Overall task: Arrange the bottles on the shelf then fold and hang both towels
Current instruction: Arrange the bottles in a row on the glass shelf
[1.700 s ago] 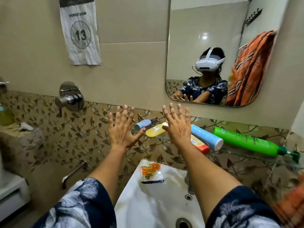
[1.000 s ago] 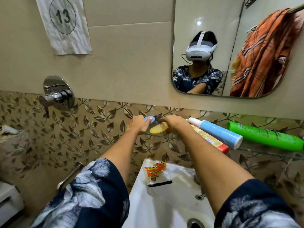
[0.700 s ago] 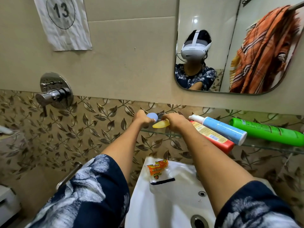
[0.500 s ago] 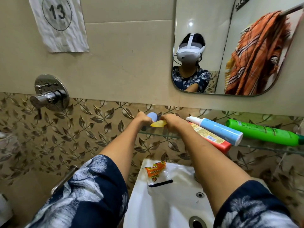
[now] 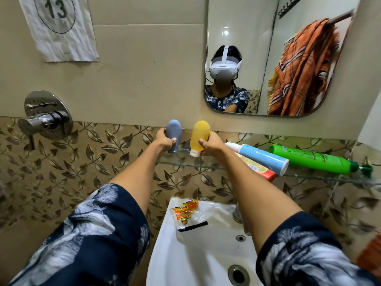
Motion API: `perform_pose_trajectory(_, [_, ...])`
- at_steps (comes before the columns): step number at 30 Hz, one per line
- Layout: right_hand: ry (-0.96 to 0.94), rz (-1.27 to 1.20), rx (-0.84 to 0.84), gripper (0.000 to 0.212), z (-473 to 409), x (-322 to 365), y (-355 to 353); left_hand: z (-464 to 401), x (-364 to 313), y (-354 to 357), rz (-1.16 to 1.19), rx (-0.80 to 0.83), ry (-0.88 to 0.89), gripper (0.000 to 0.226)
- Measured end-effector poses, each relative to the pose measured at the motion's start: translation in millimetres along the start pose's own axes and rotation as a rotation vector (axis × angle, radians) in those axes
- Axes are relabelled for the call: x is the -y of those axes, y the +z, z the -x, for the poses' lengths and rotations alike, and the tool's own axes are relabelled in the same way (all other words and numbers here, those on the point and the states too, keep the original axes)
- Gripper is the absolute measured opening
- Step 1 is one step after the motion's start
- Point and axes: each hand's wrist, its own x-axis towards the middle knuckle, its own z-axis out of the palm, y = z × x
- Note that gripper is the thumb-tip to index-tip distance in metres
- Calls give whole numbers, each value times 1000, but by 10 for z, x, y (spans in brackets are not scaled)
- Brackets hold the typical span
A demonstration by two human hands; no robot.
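Note:
My left hand [image 5: 164,141] grips a small grey-blue squeeze bottle [image 5: 174,131], held upright over the left end of the glass shelf [image 5: 208,164]. My right hand [image 5: 210,144] grips a small yellow squeeze bottle [image 5: 199,134], also upright with its white cap down. On the shelf lie a light blue bottle [image 5: 261,157], a red and yellow tube [image 5: 260,170] under it, and a green bottle [image 5: 313,158]. An orange striped towel [image 5: 303,69] shows in the mirror, bunched on a rail.
A white sink [image 5: 198,248] sits below the shelf with an orange sachet [image 5: 187,213] on its rim and a tap [image 5: 237,213] behind my right arm. A chrome wall valve [image 5: 46,114] is at the left. Orange cloth [image 5: 371,252] shows at the right edge.
Both hands closed round the two small bottles that lay on the shelf and raised them upright. The camera moved a little closer to the wall.

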Motion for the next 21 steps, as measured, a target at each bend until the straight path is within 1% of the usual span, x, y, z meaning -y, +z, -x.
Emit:
perform_pose_trajectory(4, [-4,-24,-46,41,57,-25,57,-11,51,-24,-21,25,30,53])
perform_pose_trajectory(7, [-19,1,-16,46,61,1,97,-19,83,-49,-32,49,41,53])
perform_pose_trajectory(15, [-36,34,-7,50,31,-19,120,-11,207,1,31,2,88,48])
perform_pose_trajectory(21, [-18,-29,12,53,27,-28,105,24,190,2,47,-3,72,50])
